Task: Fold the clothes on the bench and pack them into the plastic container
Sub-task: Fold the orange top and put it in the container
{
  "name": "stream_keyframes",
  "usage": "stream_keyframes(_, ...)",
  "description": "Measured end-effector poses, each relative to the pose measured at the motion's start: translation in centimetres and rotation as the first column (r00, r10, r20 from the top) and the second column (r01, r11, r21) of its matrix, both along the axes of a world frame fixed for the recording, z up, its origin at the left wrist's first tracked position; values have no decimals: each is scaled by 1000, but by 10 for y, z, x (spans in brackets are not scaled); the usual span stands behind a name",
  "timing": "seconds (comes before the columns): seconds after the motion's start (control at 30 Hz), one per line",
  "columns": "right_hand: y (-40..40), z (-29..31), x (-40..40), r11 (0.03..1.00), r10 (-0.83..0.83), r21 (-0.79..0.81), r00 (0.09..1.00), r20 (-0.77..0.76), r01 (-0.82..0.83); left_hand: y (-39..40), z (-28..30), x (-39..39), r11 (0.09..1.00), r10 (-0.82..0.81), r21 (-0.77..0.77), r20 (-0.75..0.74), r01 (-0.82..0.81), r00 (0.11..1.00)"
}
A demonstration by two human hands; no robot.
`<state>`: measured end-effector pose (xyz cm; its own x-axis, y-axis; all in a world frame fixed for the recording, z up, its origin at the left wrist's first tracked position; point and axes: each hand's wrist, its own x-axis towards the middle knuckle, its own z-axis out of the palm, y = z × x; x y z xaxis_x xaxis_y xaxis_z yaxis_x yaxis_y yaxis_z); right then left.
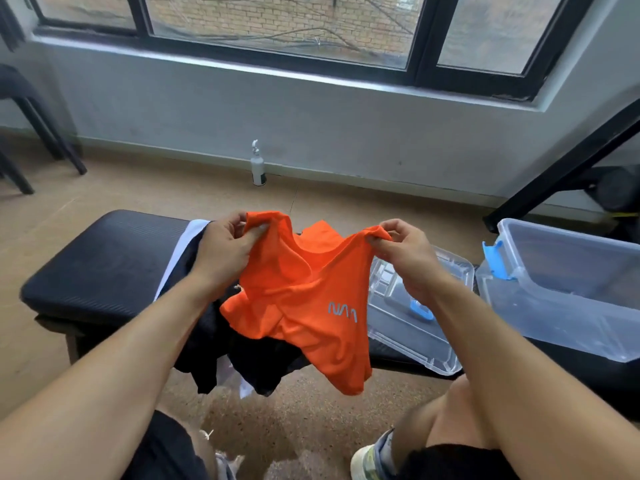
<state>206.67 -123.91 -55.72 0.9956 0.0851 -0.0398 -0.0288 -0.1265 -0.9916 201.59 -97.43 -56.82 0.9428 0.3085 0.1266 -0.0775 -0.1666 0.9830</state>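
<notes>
Room: grey wall below a black-framed window [277,29], through which brick is seen; tan speckled floor [311,420]. A white pump bottle [258,166] is stood on the floor against the wall. Black chair legs [38,133] are seen at far left, a black slanted frame [568,168] at right.

Worktop [86,268]: black, padded, ribbed, set across the middle of the view.

Shirt [304,289]: orange, with grey lettering on one side, held up above the worktop and stretched between both hands; its lower part is draped over the dark clothes and hangs past the front edge of the worktop.

Left hand [225,251]: the shirt's upper left edge is pinched between thumb and curled fingers; grip clamped on the fabric.

Right hand [401,251]: the shirt's upper right edge is pinched likewise; grip clamped on the fabric.

Dark clothes [249,362]: a black heap, with a white panel [183,251] showing, laid on the worktop beneath and behind the shirt, partly hanging over the front edge.

Lid [415,313]: clear plastic with a blue handle, laid flat on the worktop just right of the shirt.

Container [568,292]: clear plastic, open, with a blue latch [497,259], placed at the right end, just beside the lid. No folded clothing is made out inside.

Foreground: bare knees, black shorts and light shoes [370,459] are seen.
</notes>
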Motion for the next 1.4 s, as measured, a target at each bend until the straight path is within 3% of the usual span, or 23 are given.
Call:
stream_keyframes(0.17,25,56,-30,958,285,12,955,81,-287,-21,53,-8,990,-130,64,120,123,984)
stream_keyframes(0.37,30,131,-76,887,455,50,886,88,-460,-19,110,-33,984,-168,-17,197,175,966)
stream_keyframes(0.57,19,195,-118,702,680,150,718,148,-696,-17,173,-63,989,-146,11,335,150,931)
stream_keyframes(0.7,6,234,-137,608,725,189,636,263,-771,-19,221,-83,988,-136,-10,443,156,886)
stream_keyframes(0.83,-9,275,-148,566,680,256,620,391,-783,-18,262,-92,987,-94,-61,537,150,838)
stream_keyframes(0.9,-19,290,-143,616,636,245,655,408,-749,-18,279,-89,988,-81,-60,570,140,818)
stream_keyframes(1.0,-34,300,-112,764,528,218,783,328,-607,-16,286,-68,994,-65,-38,540,102,839)
stream_keyframes(1.1,-47,282,-61,964,267,-53,945,188,-262,-9,259,-29,995,-68,93,387,34,919)
stream_keyframes(1.2,-54,236,-17,958,-18,-281,989,146,59,-1,208,-1,972,-27,231,236,-30,971)
stream_keyframes(1.4,-64,169,27,933,-237,-229,953,190,277,13,144,36,989,11,147,68,-21,998)
